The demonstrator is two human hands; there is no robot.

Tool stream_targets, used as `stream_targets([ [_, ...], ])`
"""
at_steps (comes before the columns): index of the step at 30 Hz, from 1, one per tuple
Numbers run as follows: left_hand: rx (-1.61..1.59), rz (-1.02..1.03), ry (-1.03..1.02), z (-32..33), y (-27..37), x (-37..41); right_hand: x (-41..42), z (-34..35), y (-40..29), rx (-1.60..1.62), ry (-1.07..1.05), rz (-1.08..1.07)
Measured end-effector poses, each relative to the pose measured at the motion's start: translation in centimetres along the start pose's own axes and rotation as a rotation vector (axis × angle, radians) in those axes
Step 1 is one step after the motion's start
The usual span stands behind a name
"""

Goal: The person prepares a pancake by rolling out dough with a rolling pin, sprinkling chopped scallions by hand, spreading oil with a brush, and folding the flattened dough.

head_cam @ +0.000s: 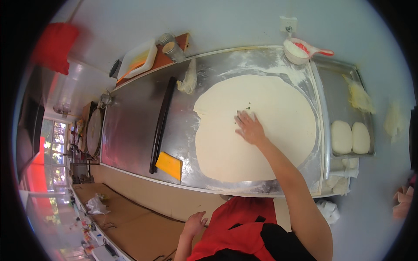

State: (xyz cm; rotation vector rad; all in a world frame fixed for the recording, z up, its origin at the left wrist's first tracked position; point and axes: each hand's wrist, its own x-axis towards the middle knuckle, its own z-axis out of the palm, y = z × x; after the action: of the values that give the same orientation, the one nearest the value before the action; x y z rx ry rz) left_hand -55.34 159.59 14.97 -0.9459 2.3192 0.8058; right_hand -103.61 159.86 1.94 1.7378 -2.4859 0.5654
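Note:
A wide, thin sheet of rolled-out dough (228,150) lies on a floured metal worktop (130,130). My right hand (250,128) is over the middle of the sheet, palm down with its fingers spread, and a few small green bits (248,107) lie by the fingertips. Whether something is under the palm cannot be seen. My left hand (195,224) hangs below the worktop's near edge, beside the red apron (241,212), with nothing visible in it. Left of the dough are a dark rolling pin (161,127), a yellow scraper (169,165) and a crumpled clear plastic bag or glove (188,78).
A flour bowl (295,55) with a red-handled strainer sits at the back right corner. Two dough pieces (341,137) rest in a metal tray (336,68) on the right. A shelf at the back left holds a white tray (150,58) and glass jars (173,52). A raised rim edges the worktop.

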Motion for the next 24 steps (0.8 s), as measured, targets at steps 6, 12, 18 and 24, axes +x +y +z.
stream_targets([
  [6, -0.013, 0.038, 0.067, -1.0, -0.2, 0.8, -0.9, -0.5, 4.1, -0.129, -0.001, 0.307],
  [12, 0.053, 0.101, -0.066, -0.9, 0.6, 2.2, -1.9, 0.1, -0.5, 0.069, 0.020, -0.003],
  [18, 0.038, 0.145, 0.055, -3.5, 1.8, 3.3, 1.8, 0.7, 5.1, -0.126, 0.110, 0.313],
  [24, 0.012, 0.124, 0.022, -1.3, -0.9, 1.8, -2.3, 0.1, -1.5, -0.003, 0.009, 0.200],
])
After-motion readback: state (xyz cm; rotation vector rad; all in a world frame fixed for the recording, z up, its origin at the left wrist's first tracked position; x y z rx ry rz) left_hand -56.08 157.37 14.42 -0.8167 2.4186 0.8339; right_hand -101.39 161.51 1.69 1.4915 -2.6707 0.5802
